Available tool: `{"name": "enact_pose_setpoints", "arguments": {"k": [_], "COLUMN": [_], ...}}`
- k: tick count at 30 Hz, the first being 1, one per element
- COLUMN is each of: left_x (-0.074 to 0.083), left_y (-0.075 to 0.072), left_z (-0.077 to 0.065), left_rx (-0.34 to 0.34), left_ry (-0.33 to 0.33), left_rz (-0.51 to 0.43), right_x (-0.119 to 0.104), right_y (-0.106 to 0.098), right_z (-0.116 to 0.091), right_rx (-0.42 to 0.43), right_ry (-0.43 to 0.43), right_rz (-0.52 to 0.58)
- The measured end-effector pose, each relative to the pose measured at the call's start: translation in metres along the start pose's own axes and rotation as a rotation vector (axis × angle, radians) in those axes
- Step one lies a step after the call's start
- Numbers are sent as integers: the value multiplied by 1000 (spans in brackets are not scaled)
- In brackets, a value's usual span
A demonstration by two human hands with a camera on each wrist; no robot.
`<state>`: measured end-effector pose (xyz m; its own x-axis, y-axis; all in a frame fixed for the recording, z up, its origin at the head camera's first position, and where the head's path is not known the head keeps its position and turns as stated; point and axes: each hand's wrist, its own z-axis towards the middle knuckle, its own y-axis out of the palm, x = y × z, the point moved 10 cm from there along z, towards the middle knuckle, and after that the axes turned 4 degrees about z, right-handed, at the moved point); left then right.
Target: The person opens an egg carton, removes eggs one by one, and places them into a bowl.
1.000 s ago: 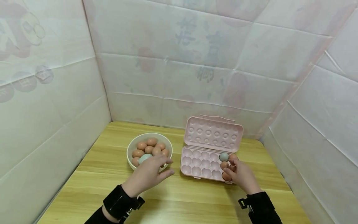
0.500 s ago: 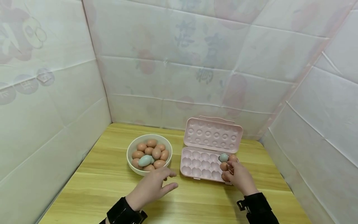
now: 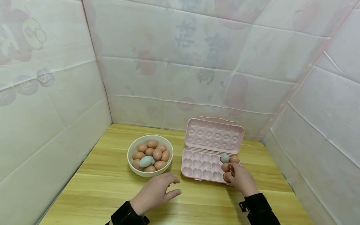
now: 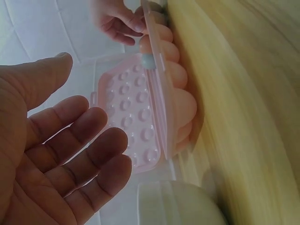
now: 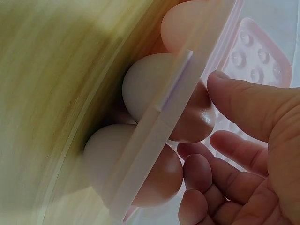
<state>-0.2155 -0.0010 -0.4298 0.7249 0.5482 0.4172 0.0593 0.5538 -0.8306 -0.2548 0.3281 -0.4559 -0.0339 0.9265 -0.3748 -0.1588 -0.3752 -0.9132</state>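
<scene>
My right hand is over the right end of an open pink egg carton, thumb and fingers curled about a brown egg mostly hidden by the hand. In the right wrist view, the thumb lies against a nearer brown egg; another brown egg sits beside it in the front row. A pale blue egg and brown eggs fill cups farther back. My left hand hovers before a cream bowl, fingers loosely bent with nothing in them; its palm shows in the left wrist view.
The bowl holds several brown eggs and a pale blue egg on top. The raised carton lid leans back near the rear white sheet wall. All stands on a wood-grain table.
My left hand has drawn back from over the bowl toward the front right, uncovering its eggs. My right hand has sunk slightly at the carton, then stayed nearly still.
</scene>
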Motion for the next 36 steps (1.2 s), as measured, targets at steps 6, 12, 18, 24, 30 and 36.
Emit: {"name": "enact_pose_setpoints", "arguments": {"k": [6,12,18,24,30,36], "left_x": [1,-2,-3,-3,-4,-4], "left_y": [4,7,7,8,10,10], "left_z": [-1,-2,-2,-3,-3,-4], "left_rx": [-12,-28,-28,-35,-44,-40], "left_ry": [-1,-21,-25,-30,-38,-33], "left_rz": [16,12,15,-10,-24,-23], "right_x": [1,-2,-6,-7,-10,-11], "right_y": [1,2,5,7,4,2], "right_z": [1,2,4,5,4,3], "right_rx": [-6,-11,-11,-34,-14,-2], "right_ry": [7,-22,-83,-92,-109,-122], "right_rz": [-45,-72,-78,-66,-86,-103]}}
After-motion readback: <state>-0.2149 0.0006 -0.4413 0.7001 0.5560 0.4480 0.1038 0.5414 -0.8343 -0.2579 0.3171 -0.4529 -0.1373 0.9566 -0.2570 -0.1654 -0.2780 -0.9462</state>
